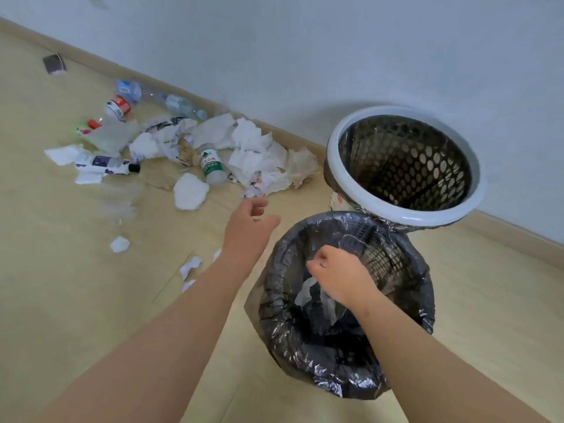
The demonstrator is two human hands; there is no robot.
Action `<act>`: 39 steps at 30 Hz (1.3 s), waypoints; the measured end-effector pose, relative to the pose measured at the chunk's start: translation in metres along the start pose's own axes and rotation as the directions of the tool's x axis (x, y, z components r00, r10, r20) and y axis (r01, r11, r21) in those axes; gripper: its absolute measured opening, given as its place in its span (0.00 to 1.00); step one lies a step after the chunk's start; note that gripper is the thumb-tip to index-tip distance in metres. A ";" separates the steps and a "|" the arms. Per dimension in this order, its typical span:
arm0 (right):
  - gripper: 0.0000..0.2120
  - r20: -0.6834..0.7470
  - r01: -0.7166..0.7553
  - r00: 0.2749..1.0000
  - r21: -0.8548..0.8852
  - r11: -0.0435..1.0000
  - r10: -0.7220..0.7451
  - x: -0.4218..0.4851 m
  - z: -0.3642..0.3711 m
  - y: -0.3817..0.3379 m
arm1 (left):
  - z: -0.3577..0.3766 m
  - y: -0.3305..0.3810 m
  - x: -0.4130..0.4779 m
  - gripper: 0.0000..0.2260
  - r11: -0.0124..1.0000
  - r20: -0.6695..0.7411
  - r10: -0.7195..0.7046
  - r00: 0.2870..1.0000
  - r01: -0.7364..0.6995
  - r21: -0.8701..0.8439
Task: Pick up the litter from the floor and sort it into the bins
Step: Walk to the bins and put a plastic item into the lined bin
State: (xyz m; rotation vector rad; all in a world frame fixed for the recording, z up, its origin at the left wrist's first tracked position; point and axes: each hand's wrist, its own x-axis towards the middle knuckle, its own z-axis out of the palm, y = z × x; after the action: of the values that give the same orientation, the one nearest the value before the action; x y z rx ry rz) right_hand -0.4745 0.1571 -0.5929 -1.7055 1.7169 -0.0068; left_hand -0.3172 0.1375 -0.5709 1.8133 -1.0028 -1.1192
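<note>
The litter pile (250,141) sprawls far left by the wall, just beyond my left hand (248,222), whose empty fingers are loosely spread, arm stretched toward it. The near black-lined bin (427,303) sits under my right hand (338,276), fingers curled; whether they pinch anything I cannot tell. White paper (303,293) lies inside, just below them.

The floor (61,285) is of pale wood boards. Near the wall a heap of crumpled white paper (250,148) lies on it. A green-label bottle (212,166) lies at its front edge, a dark-capped bottle (106,164) further left, and clear bottles (180,105) by the skirting. A white wad (189,192) and small scraps (189,267) lie apart from the heap. A white-rimmed bin (406,216) and a black-lined bin (274,325) stand just beside each other.
</note>
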 end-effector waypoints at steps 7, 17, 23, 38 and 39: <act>0.11 0.169 -0.136 0.978 0.100 0.986 0.118 -0.062 -0.074 -0.105 | -0.082 0.074 -0.036 0.08 0.954 0.097 -0.297 0.950 0.290 0.078; 0.13 0.309 -0.306 0.923 0.218 0.927 0.232 -0.116 -0.117 -0.248 | -0.192 0.152 -0.058 0.06 0.879 0.182 -0.451 0.874 0.399 0.260; 0.11 0.333 -0.386 0.898 0.287 0.877 0.287 -0.097 -0.125 -0.267 | -0.212 0.164 -0.024 0.07 0.840 0.191 -0.485 0.853 0.394 0.373; 0.08 0.391 -0.528 0.837 0.396 0.751 0.382 0.015 -0.084 -0.335 | -0.238 0.150 0.108 0.06 0.807 0.311 -0.501 0.808 0.305 0.506; 0.05 0.393 -0.544 0.830 0.410 0.733 0.396 0.024 -0.073 -0.338 | -0.242 0.142 0.120 0.07 0.799 0.307 -0.514 0.801 0.317 0.510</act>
State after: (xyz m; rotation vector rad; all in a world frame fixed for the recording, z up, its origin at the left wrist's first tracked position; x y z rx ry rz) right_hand -0.2109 0.0583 -0.3909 -0.8029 1.6952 0.0159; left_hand -0.0879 0.0218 -0.4056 2.2896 -1.2021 -1.7504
